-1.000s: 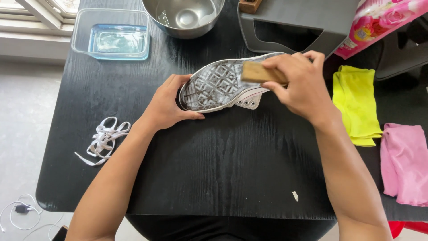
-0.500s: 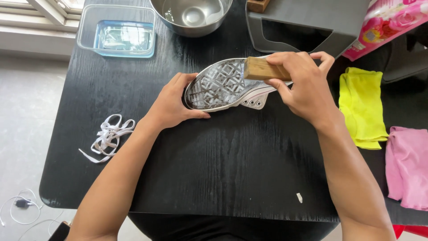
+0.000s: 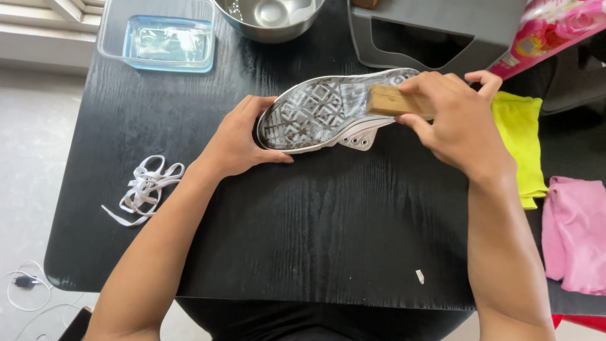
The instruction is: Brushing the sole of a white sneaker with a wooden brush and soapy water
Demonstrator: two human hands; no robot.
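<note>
My left hand is closed around one end of the white sneaker, which lies on its side in the middle of the black table, the sole turned up to me. The sole is grey-white with a diamond pattern and looks wet and soapy. My right hand is clamped on a wooden brush that presses on the other end of the sole.

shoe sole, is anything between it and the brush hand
Nothing visible. The right hand presses the wooden brush straight onto the upturned shoe sole, while the left hand holds the shoe's other end.
</note>
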